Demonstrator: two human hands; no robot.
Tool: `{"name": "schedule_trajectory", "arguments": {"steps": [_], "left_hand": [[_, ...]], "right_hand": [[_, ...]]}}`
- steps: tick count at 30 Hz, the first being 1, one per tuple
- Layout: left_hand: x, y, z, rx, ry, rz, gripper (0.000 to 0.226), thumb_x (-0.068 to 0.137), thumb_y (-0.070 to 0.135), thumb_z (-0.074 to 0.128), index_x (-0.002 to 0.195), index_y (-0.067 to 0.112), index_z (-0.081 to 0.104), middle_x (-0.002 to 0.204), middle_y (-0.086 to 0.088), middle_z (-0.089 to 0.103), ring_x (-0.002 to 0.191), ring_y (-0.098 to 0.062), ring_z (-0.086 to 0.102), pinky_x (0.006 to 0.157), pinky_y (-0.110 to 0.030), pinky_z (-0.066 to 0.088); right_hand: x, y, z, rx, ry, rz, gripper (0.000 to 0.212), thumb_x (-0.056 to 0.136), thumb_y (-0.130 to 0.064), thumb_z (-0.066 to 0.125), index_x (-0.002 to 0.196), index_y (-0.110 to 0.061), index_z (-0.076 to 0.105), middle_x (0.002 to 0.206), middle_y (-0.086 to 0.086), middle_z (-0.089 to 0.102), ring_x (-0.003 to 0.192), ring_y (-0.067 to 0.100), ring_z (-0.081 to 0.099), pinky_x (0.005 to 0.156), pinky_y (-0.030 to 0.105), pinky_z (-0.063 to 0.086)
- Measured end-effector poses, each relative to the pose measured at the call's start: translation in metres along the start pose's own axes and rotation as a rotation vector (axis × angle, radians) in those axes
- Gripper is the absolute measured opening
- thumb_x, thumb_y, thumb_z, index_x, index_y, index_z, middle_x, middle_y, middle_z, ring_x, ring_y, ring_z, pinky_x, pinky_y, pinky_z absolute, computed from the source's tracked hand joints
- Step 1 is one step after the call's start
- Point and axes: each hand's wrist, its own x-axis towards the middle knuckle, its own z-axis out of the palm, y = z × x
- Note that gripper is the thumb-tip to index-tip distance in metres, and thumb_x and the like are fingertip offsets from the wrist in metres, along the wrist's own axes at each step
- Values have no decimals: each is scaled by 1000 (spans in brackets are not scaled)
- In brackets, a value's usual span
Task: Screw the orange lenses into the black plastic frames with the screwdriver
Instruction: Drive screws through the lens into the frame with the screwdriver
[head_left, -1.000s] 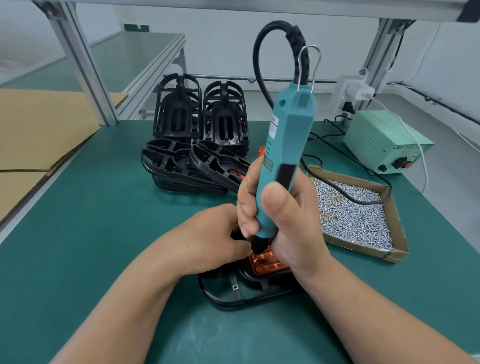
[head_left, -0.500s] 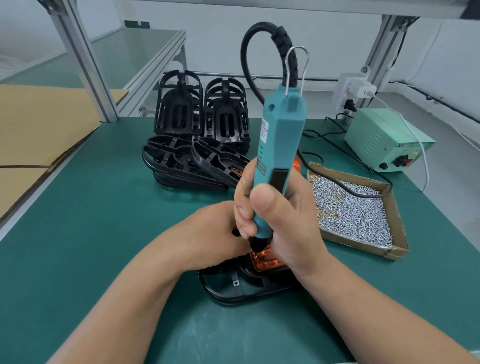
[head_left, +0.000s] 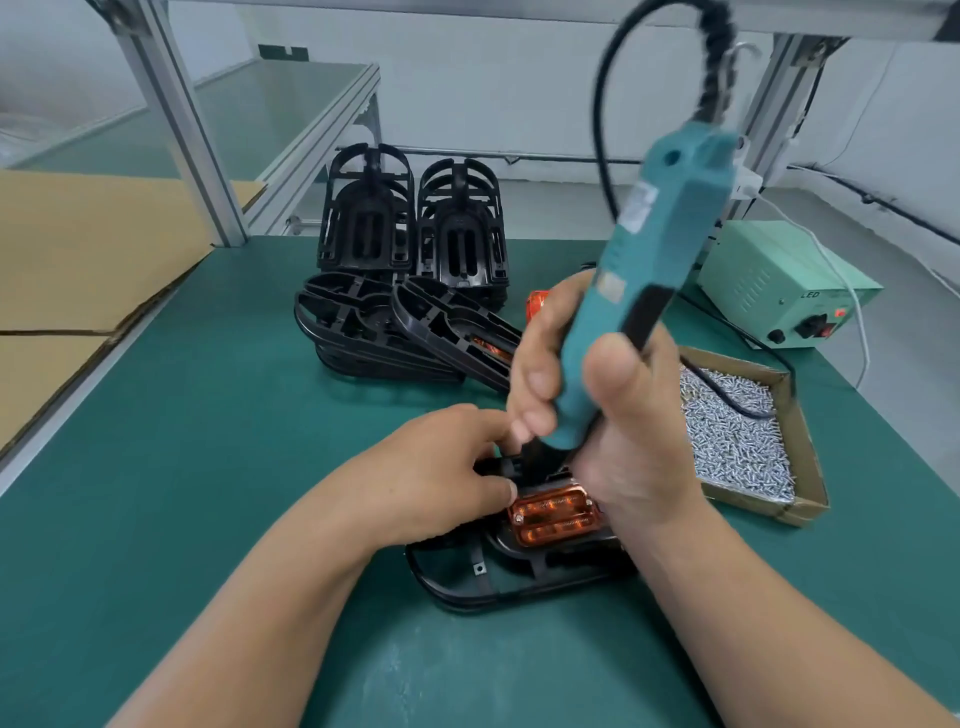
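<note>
In the head view, against the frames of a moment before, the teal screwdriver (head_left: 654, 291) is seen tipped toward the upper right and smeared by motion. More of the orange lens (head_left: 553, 514) is uncovered at lower centre, so one screw is judged driven and the next sought. The smooth plastic barrel is held in the closed grip of the right hand (head_left: 618, 426), and the matte, ribbed black frame (head_left: 467, 577), flat on the green bench (head_left: 182, 493), is held by the curled left hand (head_left: 431, 483). The lens, a glossy translucent rectangle, is seated in that frame, and bright metal screws (head_left: 737, 441) are heaped in a cardboard tray (head_left: 808, 457) at right.
</note>
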Motion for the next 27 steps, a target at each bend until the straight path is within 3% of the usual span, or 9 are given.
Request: {"name": "schedule_trajectory", "arguments": {"steps": [4, 8, 10, 15, 20, 23, 27], "left_hand": [[-1, -7, 0, 66, 4, 4, 27, 87, 50, 73, 112, 44, 64, 104, 19, 56, 92, 12, 53, 89, -28, 47], [-8, 1, -2, 102, -14, 10, 86, 69, 86, 63, 143, 45, 51, 116, 26, 48, 112, 7, 48, 101, -32, 48], [-14, 8, 0, 131, -51, 35, 102, 60, 94, 65, 147, 47, 39, 119, 28, 41, 121, 1, 41, 101, -34, 47], [-25, 23, 2, 295, -146, 91, 111, 55, 88, 77, 143, 35, 35, 121, 18, 32, 119, -10, 37, 102, -40, 49], [-37, 18, -6, 400, -99, 51, 86, 66, 72, 72, 135, 32, 41, 114, 15, 32, 107, -14, 38, 97, -38, 48], [-51, -4, -21, 437, -61, -8, 88, 68, 66, 66, 144, 35, 34, 123, 16, 33, 114, -13, 33, 106, -32, 40], [-76, -47, -55, 481, -18, -118, 107, 69, 66, 60, 161, 41, 12, 137, 26, 24, 125, 1, 20, 113, -25, 20]], "right_hand": [[4, -11, -22, 100, 183, 60, 60, 78, -56, 88, 102, -12, 56, 70, 4, 47, 50, 14, 47, 49, 27, 44], [5, -19, -47, 148, 343, 30, 58, 79, -61, 83, 102, -16, 55, 73, 2, 44, 53, 13, 44, 52, 27, 41], [5, -22, -55, 152, 392, 17, 55, 80, -62, 82, 100, -18, 56, 74, 1, 44, 54, 13, 43, 53, 28, 40], [6, -24, -71, 153, 476, -2, 47, 86, -63, 73, 98, -20, 58, 74, -1, 45, 56, 13, 42, 55, 28, 41], [6, -23, -78, 154, 535, -16, 40, 106, -57, 47, 96, -20, 56, 74, -1, 42, 56, 12, 41, 54, 27, 40], [6, -24, -78, 155, 550, -12, 41, 106, -57, 44, 96, -20, 57, 74, -1, 42, 55, 13, 41, 54, 27, 40], [6, -24, -78, 148, 533, -9, 40, 105, -57, 46, 96, -20, 58, 75, -1, 43, 56, 13, 42, 55, 27, 42]]}}
